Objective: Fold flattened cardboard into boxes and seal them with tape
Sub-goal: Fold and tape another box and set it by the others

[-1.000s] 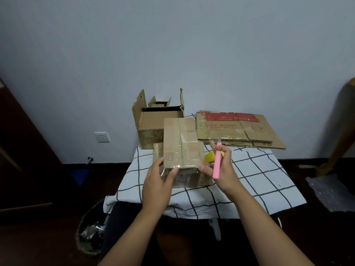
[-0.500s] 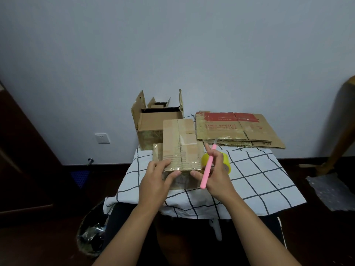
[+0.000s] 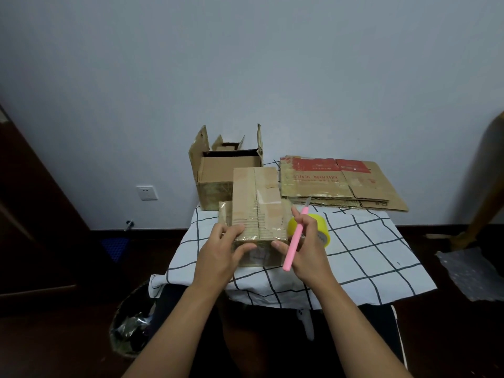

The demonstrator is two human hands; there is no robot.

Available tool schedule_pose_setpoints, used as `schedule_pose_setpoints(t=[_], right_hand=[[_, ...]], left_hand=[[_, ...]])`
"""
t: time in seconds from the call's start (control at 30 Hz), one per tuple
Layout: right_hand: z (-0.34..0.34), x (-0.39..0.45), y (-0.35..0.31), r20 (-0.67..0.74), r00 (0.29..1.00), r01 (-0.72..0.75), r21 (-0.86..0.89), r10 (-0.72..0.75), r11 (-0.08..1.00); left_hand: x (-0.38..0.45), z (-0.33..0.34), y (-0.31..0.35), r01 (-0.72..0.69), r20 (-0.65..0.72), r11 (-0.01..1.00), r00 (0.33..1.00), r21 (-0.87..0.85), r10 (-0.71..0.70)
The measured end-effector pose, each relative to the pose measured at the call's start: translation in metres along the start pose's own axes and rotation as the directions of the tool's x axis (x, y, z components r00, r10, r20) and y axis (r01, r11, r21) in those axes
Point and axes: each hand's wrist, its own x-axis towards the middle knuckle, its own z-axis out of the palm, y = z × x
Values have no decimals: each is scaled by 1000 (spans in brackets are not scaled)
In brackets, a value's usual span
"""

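My left hand (image 3: 218, 253) pinches the near left corner of the small taped box (image 3: 256, 222); my right hand (image 3: 306, 249) steadies its right corner, grip closed around a pink knife (image 3: 296, 238). The box rests on the checkered surface (image 3: 368, 249), touching yellow tape (image 3: 317, 227).

You see two hands: left hand (image 3: 222, 253), right hand (image 3: 305, 248). One taped box (image 3: 256, 214) at your 12 o'clock. One open box (image 3: 226, 173) behind it, 11 o'clock. One stack of flattened cardboard (image 3: 335, 184), 1 o'clock; sheet count unclear. One yellow tape roll (image 3: 319, 227). One pink cutter (image 3: 296, 241). One checked cloth (image 3: 368, 257). One bin (image 3: 131, 323), 7 o'clock. One wall socket (image 3: 146, 192).
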Motion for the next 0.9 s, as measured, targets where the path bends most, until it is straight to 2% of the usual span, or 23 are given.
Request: schedule_pose_setpoints(t=[0.13, 0.33, 0.47, 0.6, 0.77, 0.83, 0.9], right_hand=[[0, 0, -2, 3, 1000, 22, 75, -22, 997], [-2, 2, -2, 30, 999, 11, 39, -12, 999], [-4, 3, 1, 72, 997, 20, 34, -22, 999], [-10, 3, 4, 79, 997, -12, 141, 1, 990], [-8, 2, 2, 66, 997, -46, 164, 36, 985], [-8, 3, 3, 48, 998, -43, 179, 34, 983], [-8, 3, 4, 47, 998, -41, 197, 32, 980]], left_hand=[[0, -1, 2, 32, 10, 999, 999, -30, -32], [4, -5, 1, 74, 71, 996, 995, -54, -70], [5, -10, -1, 63, 94, 996, 994, -62, -57], [6, -15, -6, 38, 130, 994, 991, -99, -24], [6, -14, -8, 20, 93, 994, 996, -110, -10], [4, -15, -8, 104, 124, 972, 989, -209, -79], [-2, -17, -5, 267, 166, 892, 961, -365, -219]])
